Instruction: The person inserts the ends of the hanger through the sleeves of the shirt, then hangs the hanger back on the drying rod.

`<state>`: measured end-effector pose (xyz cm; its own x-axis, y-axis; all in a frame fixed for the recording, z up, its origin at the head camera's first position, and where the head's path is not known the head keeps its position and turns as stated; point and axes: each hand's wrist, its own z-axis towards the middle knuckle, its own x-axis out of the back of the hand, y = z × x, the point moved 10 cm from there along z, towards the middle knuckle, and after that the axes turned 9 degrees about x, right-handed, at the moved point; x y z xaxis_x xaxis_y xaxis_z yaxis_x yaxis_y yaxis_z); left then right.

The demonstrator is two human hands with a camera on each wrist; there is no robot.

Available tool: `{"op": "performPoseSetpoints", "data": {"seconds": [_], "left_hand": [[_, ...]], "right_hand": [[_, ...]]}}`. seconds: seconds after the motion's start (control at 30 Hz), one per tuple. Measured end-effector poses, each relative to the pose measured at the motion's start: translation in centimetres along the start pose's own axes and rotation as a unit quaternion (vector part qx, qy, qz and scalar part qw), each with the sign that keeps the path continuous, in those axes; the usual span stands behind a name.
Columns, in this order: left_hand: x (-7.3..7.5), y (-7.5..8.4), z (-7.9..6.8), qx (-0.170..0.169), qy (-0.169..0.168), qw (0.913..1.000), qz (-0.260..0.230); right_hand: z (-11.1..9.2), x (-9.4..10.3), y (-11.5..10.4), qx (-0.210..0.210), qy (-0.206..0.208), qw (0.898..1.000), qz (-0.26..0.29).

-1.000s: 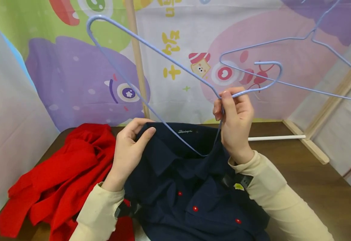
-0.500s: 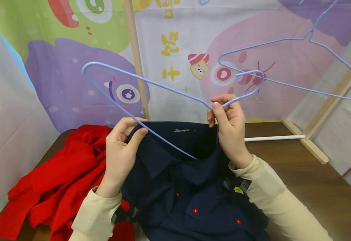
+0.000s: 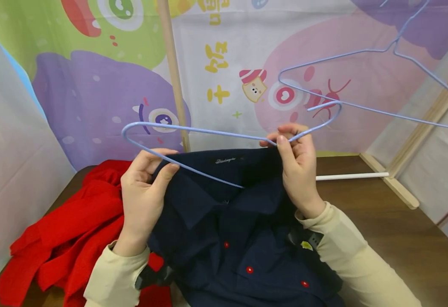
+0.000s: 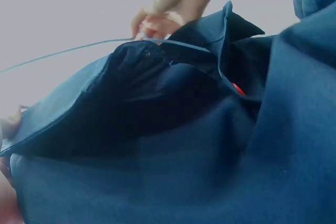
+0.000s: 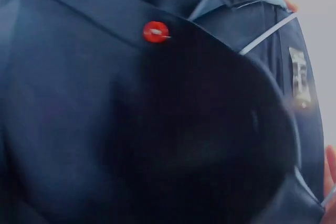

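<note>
A navy shirt (image 3: 205,243) with red buttons hangs below both hands in the head view, its collar spread. At the collar's left side, my left hand (image 3: 141,196) pinches the cloth between thumb and fingers. My right hand (image 3: 300,170) pinches a light-blue hanger (image 3: 208,131) at the neck below its hook, by the right side of the collar. One hanger arm sticks out to the left, over the left collar edge. Its other arm is out of sight inside the shirt. In the right wrist view, the hanger wire (image 5: 268,34) crosses the neck opening.
A red garment (image 3: 74,217) lies crumpled on the brown table (image 3: 370,238) at left. Another light-blue hanger (image 3: 362,51) hangs at upper right. A white rod (image 3: 352,176) and a wooden frame foot (image 3: 400,187) stand at the back right, before a printed curtain.
The hanger's left arm has swung down from high up to near the collar, and its hook has turned leftward. My left hand has moved left and down slightly, drawing the collar wider.
</note>
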<state>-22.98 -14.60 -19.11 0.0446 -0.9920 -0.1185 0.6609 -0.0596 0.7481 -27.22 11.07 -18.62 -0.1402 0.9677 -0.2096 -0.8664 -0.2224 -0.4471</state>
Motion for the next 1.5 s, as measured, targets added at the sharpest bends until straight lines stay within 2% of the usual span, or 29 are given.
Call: {"op": "performPoseSetpoints", "data": {"seconds": [0.2, 0.37, 0.57, 0.77, 1.0, 1.2, 1.3, 1.5], "left_hand": [[0.5, 1.0, 0.0, -0.015, 0.012, 0.9998, 0.000], [0.6, 1.6, -0.1, -0.028, 0.009, 0.9995, 0.010], [0.8, 2.1, -0.2, -0.041, 0.011, 0.9991, -0.006], [0.6, 2.3, -0.5, -0.051, 0.001, 0.9987, -0.011], [0.7, 2.9, -0.6, -0.086, 0.010, 0.9963, -0.004], [0.5, 2.8, -0.8, -0.091, 0.014, 0.9957, -0.006], [0.2, 2.8, -0.9, -0.096, 0.001, 0.9953, -0.012], [-0.9, 2.6, -1.0, -0.095, -0.024, 0.9941, 0.046]], "right_hand": [[-0.2, 0.6, 0.1, 0.013, -0.003, 1.000, -0.008], [-0.6, 1.1, 0.5, 0.004, -0.005, 1.000, -0.024], [-1.1, 1.8, 1.1, -0.008, 0.001, 0.999, -0.046], [-1.4, 2.7, 1.3, -0.014, 0.022, 0.996, -0.090], [-1.8, 3.1, 1.9, -0.029, 0.028, 0.994, -0.100], [-2.1, 3.5, 2.5, -0.037, 0.032, 0.993, -0.110], [-2.0, 3.9, 2.9, -0.048, 0.040, 0.991, -0.122], [-2.2, 4.6, 3.6, -0.081, 0.060, 0.985, -0.139]]}}
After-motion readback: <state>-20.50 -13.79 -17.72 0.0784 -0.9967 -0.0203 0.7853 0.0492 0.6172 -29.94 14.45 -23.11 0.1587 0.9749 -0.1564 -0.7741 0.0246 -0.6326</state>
